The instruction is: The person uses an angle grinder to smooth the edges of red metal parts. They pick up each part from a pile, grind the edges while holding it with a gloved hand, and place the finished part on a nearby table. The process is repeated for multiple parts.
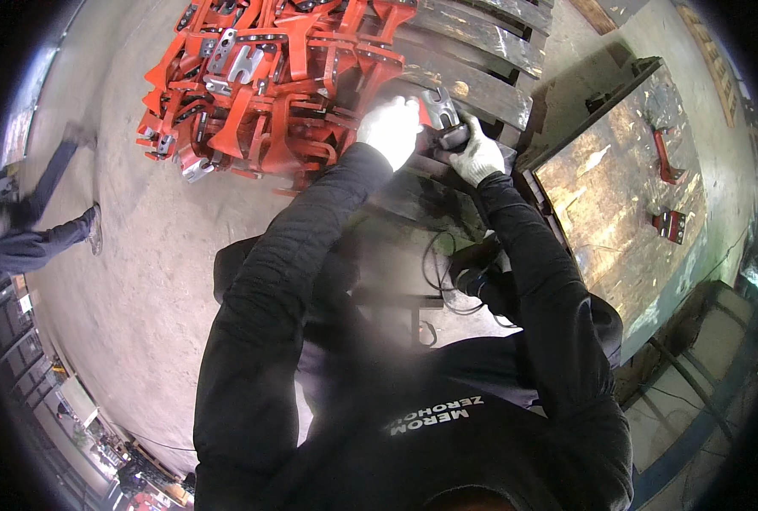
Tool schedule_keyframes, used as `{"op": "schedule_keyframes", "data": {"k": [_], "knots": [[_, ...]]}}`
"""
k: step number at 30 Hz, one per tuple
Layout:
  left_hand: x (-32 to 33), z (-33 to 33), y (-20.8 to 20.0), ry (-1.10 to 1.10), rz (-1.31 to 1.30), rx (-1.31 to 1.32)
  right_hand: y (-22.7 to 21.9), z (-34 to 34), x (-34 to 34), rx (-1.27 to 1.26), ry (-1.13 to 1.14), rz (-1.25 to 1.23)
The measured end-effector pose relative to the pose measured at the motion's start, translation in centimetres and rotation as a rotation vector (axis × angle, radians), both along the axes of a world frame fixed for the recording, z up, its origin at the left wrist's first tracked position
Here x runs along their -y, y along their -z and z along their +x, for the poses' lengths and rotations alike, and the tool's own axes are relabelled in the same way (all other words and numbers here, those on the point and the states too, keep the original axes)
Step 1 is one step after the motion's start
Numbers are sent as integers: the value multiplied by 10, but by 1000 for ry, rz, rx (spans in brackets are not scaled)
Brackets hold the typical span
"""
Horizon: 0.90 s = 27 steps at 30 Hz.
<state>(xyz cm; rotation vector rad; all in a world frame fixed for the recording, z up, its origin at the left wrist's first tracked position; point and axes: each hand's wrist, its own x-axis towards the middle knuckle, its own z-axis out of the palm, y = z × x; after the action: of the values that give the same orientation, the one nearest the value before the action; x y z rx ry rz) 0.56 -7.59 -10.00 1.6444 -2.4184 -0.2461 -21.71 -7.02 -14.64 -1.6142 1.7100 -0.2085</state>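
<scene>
Over the pallet (481, 38), the metal part (439, 109) lies between my 2 hands, long axis pointing away; my right hand (482, 157) clasps its dark near end; whether my left hand (391, 130) grips, I can't tell.

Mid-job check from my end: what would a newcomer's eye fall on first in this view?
Most likely the heap of bright red metal parts at the upper left. Next, the white-gloved left grip and right grip near the upper centre, with a silver part between them and a dark piece under the right thumb. Two smaller items stand out on the worn board at right.
</scene>
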Motion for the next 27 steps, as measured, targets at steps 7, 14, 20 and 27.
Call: {"op": "schedule_keyframes", "data": {"k": [7,14,20,27], "knots": [[-4,7,4,-14,10,-29,22,16,23,-1,-8,-125],[-4,9,4,-15,38,-51,15,34,46,-124,-65,20],[1,0,2,11,11,-47,10,18,34,88,-166,-100],[3,-7,5,16,-10,-66,38,-10,22,18,-74,-125]]}}
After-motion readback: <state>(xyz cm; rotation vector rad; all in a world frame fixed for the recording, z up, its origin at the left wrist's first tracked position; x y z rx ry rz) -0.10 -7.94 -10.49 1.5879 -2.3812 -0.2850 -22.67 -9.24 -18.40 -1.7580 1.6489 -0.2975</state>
